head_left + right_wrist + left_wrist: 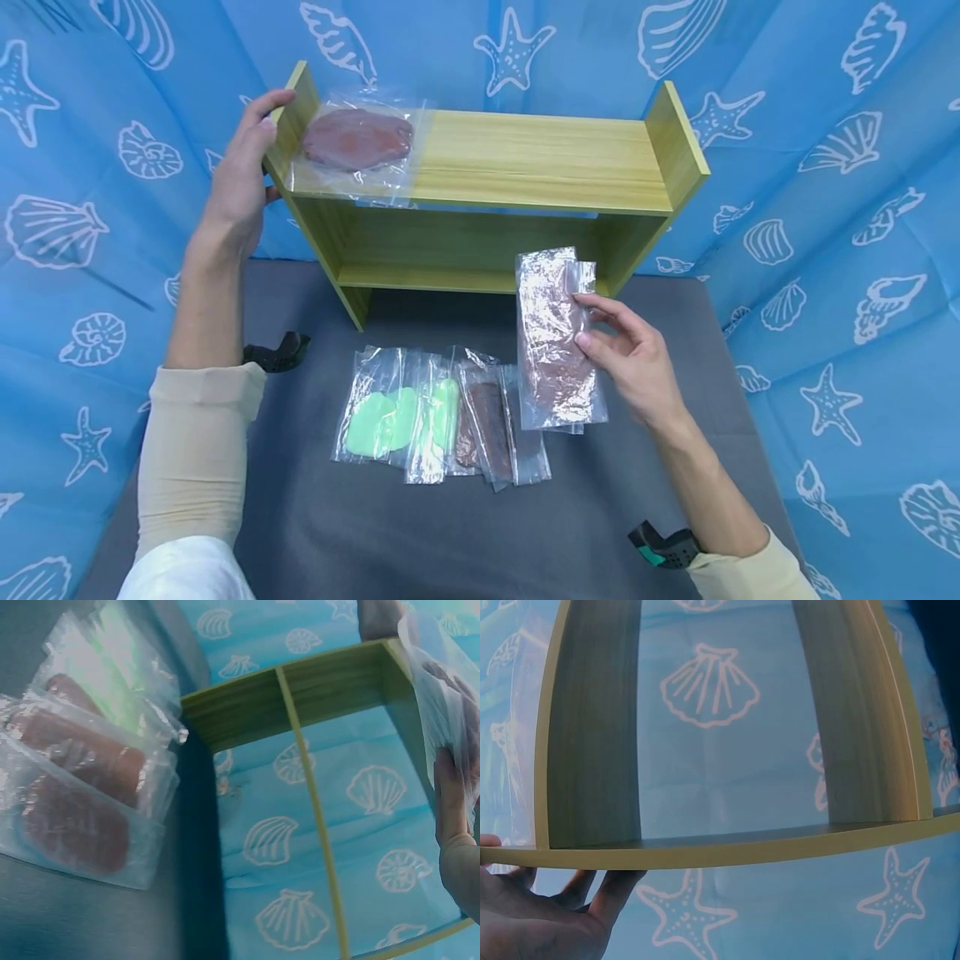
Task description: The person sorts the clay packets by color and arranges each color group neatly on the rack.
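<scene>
Our right hand [630, 358] pinches a brown packet [551, 333] between thumb and fingers, above the table [592, 517], before the shelf [688, 142]. Our left hand [236, 179] touches the shelf's left side; whether it grips, we can't quite tell. A brown bag [360, 142] rests on the top board [525, 158]; green bags [375, 425] and brown bags [491, 425] lie below. We seem mid-transfer to the shelf; next calls for raising the packet, then letting go.

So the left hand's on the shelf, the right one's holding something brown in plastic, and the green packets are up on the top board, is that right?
Not quite: the green packets lie on the table, not the top board, as the head view shows. The rest is right.
</scene>
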The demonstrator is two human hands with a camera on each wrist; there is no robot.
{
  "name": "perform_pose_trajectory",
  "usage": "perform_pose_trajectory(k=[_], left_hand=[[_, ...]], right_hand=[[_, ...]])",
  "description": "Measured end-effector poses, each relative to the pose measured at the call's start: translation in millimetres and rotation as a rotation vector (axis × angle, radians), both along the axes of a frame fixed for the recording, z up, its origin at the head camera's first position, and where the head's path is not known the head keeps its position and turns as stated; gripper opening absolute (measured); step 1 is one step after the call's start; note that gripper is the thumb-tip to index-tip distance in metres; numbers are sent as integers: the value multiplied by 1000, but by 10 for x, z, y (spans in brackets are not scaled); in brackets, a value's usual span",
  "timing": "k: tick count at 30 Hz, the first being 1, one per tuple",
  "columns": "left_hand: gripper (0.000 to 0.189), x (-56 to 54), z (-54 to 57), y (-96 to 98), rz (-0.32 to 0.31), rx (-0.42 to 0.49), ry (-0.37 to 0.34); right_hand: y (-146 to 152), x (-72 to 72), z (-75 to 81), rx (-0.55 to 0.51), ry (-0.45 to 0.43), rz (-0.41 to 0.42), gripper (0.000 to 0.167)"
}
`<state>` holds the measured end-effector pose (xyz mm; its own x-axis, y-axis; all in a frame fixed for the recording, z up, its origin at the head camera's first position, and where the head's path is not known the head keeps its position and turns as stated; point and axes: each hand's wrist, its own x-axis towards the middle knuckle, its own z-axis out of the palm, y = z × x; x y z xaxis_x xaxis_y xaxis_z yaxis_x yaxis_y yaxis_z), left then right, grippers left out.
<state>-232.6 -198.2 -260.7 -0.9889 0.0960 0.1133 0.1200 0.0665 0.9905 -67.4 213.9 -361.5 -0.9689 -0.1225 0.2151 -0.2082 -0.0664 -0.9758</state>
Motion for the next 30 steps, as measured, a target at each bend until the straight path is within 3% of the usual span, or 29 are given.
perform_pose_trajectory(k=[11,18,30], left_hand=[[42,2,2,7,-1,4,4],[43,5,1,2,-4,4,15],[43,-11,1,-2,-7,3,-5]], right_hand=[[-51,-85,270,-39,113,93,46],[-110,-104,469,4,124,35,45],[-253,-268,800,104,129,-39,40]])
